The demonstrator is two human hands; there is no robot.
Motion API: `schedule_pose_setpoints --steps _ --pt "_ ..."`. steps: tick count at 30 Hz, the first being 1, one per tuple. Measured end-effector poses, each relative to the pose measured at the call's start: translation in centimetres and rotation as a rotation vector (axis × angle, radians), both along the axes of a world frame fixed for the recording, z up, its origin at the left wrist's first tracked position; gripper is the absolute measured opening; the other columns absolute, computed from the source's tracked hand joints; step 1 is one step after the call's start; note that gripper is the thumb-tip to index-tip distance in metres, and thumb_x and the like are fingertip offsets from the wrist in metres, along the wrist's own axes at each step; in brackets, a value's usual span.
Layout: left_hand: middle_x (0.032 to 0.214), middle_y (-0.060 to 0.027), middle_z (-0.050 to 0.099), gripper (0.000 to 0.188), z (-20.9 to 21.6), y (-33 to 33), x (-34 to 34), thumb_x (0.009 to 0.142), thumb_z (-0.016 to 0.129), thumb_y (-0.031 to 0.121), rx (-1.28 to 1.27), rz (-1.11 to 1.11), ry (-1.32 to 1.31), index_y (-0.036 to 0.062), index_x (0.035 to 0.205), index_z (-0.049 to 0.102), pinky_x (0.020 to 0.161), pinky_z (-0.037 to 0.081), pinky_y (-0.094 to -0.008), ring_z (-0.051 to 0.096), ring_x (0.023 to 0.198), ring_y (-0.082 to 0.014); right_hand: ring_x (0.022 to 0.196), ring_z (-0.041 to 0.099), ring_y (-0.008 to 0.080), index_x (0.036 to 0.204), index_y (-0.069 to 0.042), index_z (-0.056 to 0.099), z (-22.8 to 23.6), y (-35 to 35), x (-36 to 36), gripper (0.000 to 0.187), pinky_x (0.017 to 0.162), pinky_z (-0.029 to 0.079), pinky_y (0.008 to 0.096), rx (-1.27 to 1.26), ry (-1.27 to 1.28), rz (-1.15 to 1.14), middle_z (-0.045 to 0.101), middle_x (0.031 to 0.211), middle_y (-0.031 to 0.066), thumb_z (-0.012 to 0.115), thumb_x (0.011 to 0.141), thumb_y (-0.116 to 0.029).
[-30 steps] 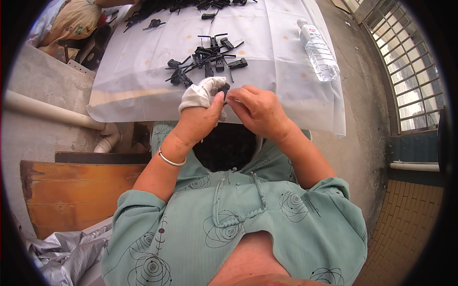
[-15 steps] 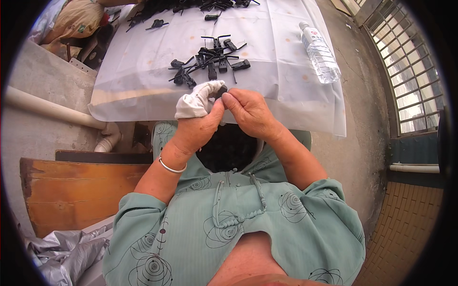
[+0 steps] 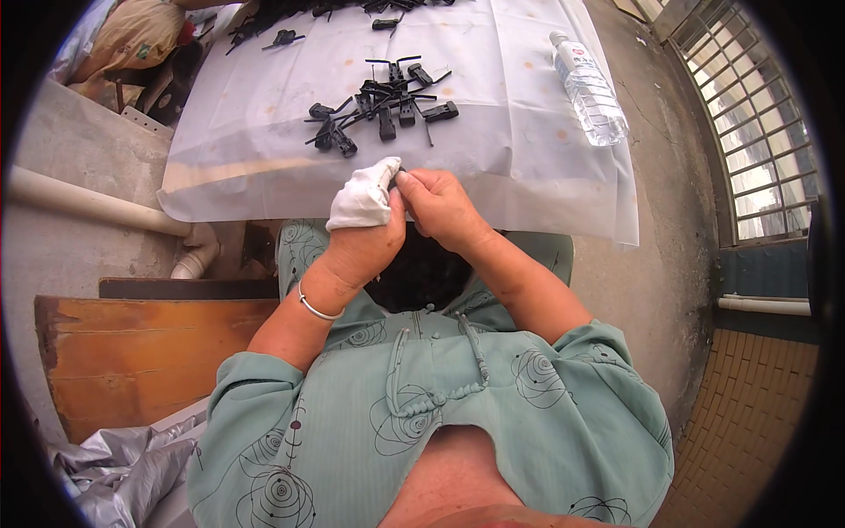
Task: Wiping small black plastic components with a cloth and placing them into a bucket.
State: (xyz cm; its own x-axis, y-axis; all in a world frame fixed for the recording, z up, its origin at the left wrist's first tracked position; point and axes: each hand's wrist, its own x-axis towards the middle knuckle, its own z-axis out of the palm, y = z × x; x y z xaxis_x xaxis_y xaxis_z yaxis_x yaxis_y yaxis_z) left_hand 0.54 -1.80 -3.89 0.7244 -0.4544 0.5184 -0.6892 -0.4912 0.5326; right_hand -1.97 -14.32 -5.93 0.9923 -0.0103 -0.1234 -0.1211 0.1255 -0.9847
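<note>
We have one view only, a head-worn fisheye looking steeply down over the chest and forearms. It sits close above the hands, which meet near frame centre. The table fills the upper part; straight edges bow toward the dark circular rim.

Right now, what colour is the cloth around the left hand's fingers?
White: the cloth wraps the left hand, shown best in the head view.
</note>
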Motion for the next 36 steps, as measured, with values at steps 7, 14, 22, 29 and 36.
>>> schedule_pose_setpoints --steps 7,14,22,29,36 --pt "0.088 -0.0117 0.059 0.026 0.9 0.4 0.3 0.081 0.055 0.003 -0.257 -0.118 0.362 -0.0014 0.106 0.054 0.068 0.048 -0.0319 0.059 0.076 -0.0216 0.051 0.046 0.0089 0.083 0.001 0.059 0.1 -1.4 -0.2 0.023 0.047 0.039 0.0271 -0.201 -0.376 -0.052 0.051 0.059 0.0000 0.053 0.089 -0.020" --pt "0.084 -0.0029 0.053 0.027 1.9 1.3 0.9 0.090 0.046 0.004 -0.736 -0.325 1.074 0.0034 0.116 0.042 0.048 0.037 -0.0185 0.044 0.057 -0.0051 0.053 0.047 0.0139 0.083 -0.001 0.062 0.4 -3.3 -0.7 0.010 0.052 0.040 0.0284 -0.588 -0.610 -0.014 0.051 0.063 0.0076 0.064 0.079 -0.009" --pt "0.079 -0.0012 0.048 0.032 3.4 1.1 -0.1 0.086 0.041 0.006 -0.416 -0.384 1.120 0.0027 0.118 0.039 0.046 0.035 -0.0187 0.039 0.054 -0.0046 0.058 0.043 0.0047 0.085 -0.001 0.057 2.1 -2.5 -0.8 0.013 0.052 0.037 0.0209 -0.163 -0.388 -0.053 0.049 0.062 -0.0003 0.067 0.077 -0.002" --pt "0.081 -0.0035 0.049 0.024 2.7 1.2 0.0 0.082 0.045 0.006 -0.421 -0.306 0.953 0.0032 0.106 0.045 0.053 0.038 -0.0228 0.044 0.060 -0.0081 0.060 0.041 0.0079 0.082 0.000 0.055 2.6 -2.4 -1.3 0.014 0.055 0.039 0.0244 -0.344 -0.415 0.011 0.047 0.062 0.0018 0.056 0.087 -0.013" --pt "0.083 -0.0180 0.053 0.022 1.7 0.0 -0.2 0.078 0.044 0.004 -0.076 -0.218 0.283 -0.0014 0.099 0.047 0.067 0.043 -0.0390 0.052 0.072 -0.0338 0.058 0.041 0.0113 0.077 0.001 0.053 2.0 -2.0 -1.0 0.019 0.055 0.039 0.0281 -0.369 -0.367 0.097 0.047 0.061 0.0085 0.052 0.089 -0.013"
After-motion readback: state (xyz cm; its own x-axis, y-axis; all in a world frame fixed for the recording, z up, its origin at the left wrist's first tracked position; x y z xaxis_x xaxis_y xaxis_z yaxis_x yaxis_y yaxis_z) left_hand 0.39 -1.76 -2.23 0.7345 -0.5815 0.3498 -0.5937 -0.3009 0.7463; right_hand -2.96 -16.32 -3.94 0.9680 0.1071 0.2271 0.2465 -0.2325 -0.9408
